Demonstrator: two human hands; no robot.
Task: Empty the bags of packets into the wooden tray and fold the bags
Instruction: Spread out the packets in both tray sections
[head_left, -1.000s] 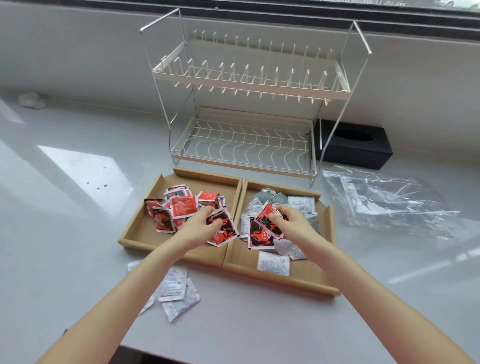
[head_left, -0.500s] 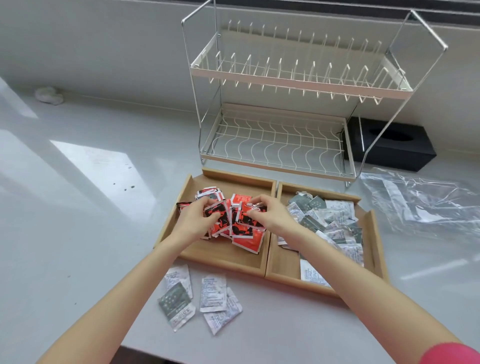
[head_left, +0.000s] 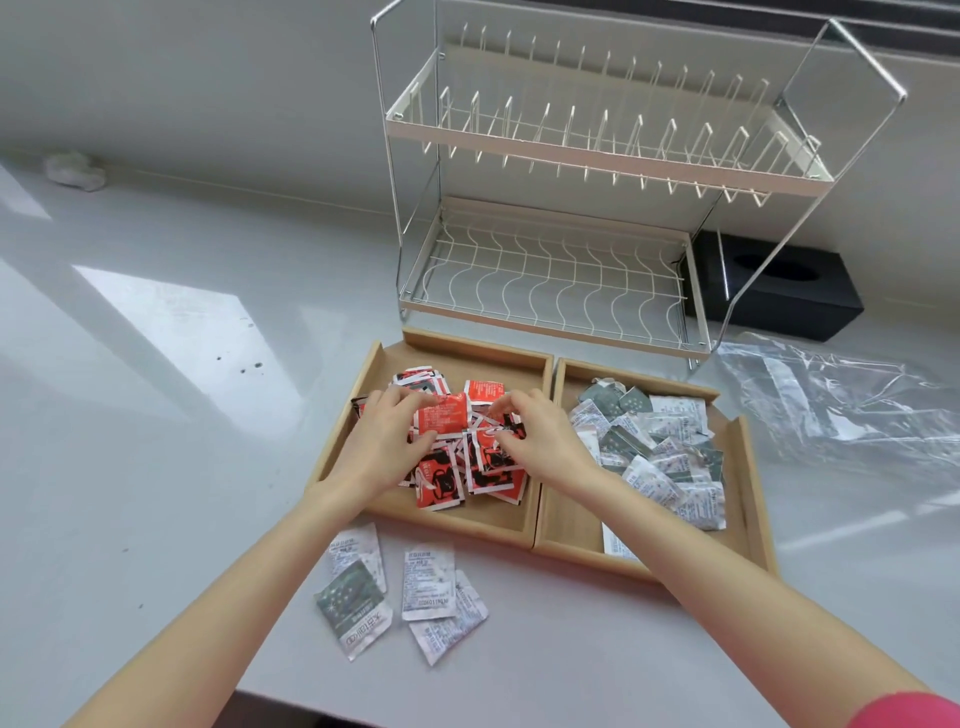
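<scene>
A: What moved since a second ago?

B: Then the right hand was picking red packets out of the tray's right half; half a second ago both hands were already over the left half, and they sit there now at frame centre.

A: How far along?

B: By my reading, the emptying looks finished: red ones heaped in the left half, grey packets in the right. Four strays lie on the counter just below the tray, and the clear bags lie crumpled and unfolded at centre right. So the strays and the folding remain.

A: And the hands?

B: The left hand rests spread on the pile, fingers loosely bent against a packet. The right hand's fingers curl in and seem to pinch a packet's edge, though I can't be sure.
</scene>
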